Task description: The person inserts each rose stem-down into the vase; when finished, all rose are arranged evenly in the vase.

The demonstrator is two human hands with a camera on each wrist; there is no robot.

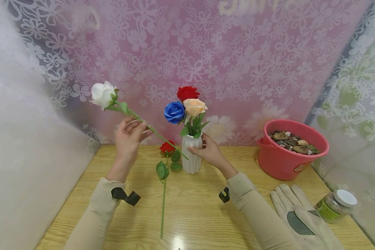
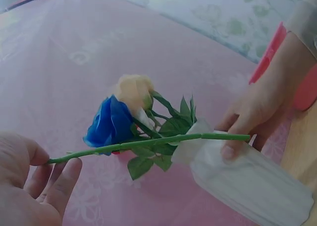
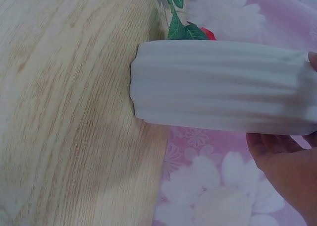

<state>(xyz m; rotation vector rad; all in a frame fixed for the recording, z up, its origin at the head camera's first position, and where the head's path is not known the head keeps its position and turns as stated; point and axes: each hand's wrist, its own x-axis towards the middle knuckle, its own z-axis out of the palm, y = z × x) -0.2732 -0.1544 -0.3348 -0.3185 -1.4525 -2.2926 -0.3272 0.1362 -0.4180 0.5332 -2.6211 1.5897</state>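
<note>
My left hand (image 1: 129,135) pinches the green stem of a white rose (image 1: 103,95) between thumb and fingers. The rose leans up to the left, and its stem's cut end crosses in front of the vase in the head view. With thumb and fingers, my right hand (image 1: 211,151) grips the upper part of a white ribbed vase (image 1: 192,159), which stands upright on the table. In the vase are a red rose (image 1: 187,93), a blue rose (image 1: 174,112) and a peach rose (image 1: 194,107). Another red rose (image 1: 167,147) lies on the table left of the vase.
A pink bucket (image 1: 278,163) of stones stands at the right. Nearer me lie pale work gloves (image 1: 300,218), beside a jar (image 1: 335,205) with a white lid. A pink flowered sheet (image 1: 143,52) hangs behind the wooden table (image 1: 193,208).
</note>
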